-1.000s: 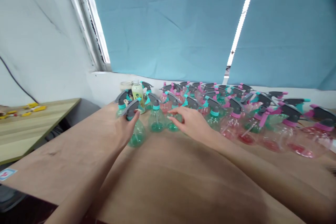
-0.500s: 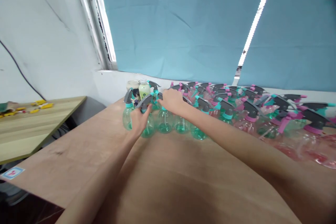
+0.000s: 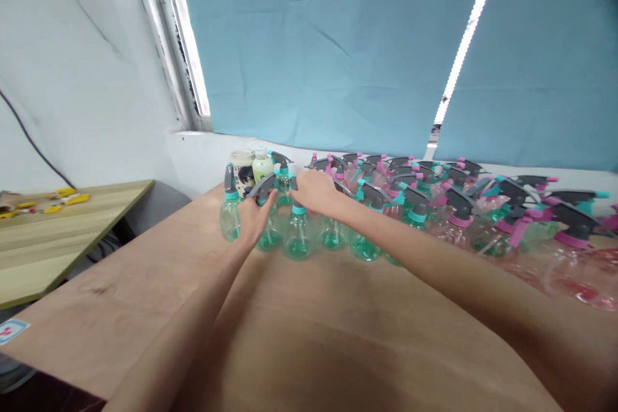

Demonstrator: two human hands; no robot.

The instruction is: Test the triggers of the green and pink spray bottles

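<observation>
My left hand (image 3: 252, 217) is closed round the neck of a green spray bottle (image 3: 269, 239) with a grey trigger head. My right hand (image 3: 316, 192) grips the grey and turquoise head of another green spray bottle (image 3: 298, 239) just to the right; its fingers partly hide that head. Left of my left hand stands a third green spray bottle (image 3: 230, 214), upright. Further green bottles, such as one spray bottle (image 3: 333, 234) under my right wrist, stand in the front row on the wooden table (image 3: 309, 315).
Several pink spray bottles (image 3: 454, 228) crowd the right side. Behind my hands are a pale green bottle (image 3: 262, 166) and a patterned cup (image 3: 243, 170). A lower wooden table (image 3: 58, 238) at left bears yellow tools (image 3: 67, 199). A blue curtain (image 3: 338, 45) hangs behind.
The bottle under my right hand has come slightly nearer, out of line with its neighbours. My left hand keeps its hold. The view has shifted a little.
</observation>
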